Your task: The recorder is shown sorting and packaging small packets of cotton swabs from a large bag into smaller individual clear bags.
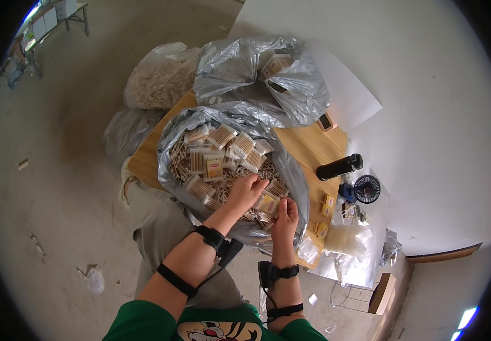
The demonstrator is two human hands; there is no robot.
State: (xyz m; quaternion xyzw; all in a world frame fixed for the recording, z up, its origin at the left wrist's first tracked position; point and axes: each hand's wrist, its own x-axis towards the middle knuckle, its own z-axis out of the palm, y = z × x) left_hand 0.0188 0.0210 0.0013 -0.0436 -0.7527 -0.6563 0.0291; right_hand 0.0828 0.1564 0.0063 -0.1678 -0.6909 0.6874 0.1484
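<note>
A large grey plastic bag [291, 170], its mouth spread wide, holds loose thin wooden sticks [178, 161] that look like cotton swabs. Several small clear packets [222, 136] of the same sticks lie on top, one with a yellow label [213, 168]. Over the bag's near side, my right hand [285, 216] grips the edge of a clear packet with a yellow label [268, 203] between thumb and fingers. Just left of it, my left hand [246, 192] is closed in a pinch above the sticks; what its fingertips hold, if anything, is too small to make out.
The bag rests on a wooden table [308, 145]. Another grey bag [228, 68] and a clear sack of sticks [160, 77] stand beyond. Along the right are a black bottle [339, 167], a small fan [367, 188], yellow packets [327, 206] and a white plastic bundle [347, 240].
</note>
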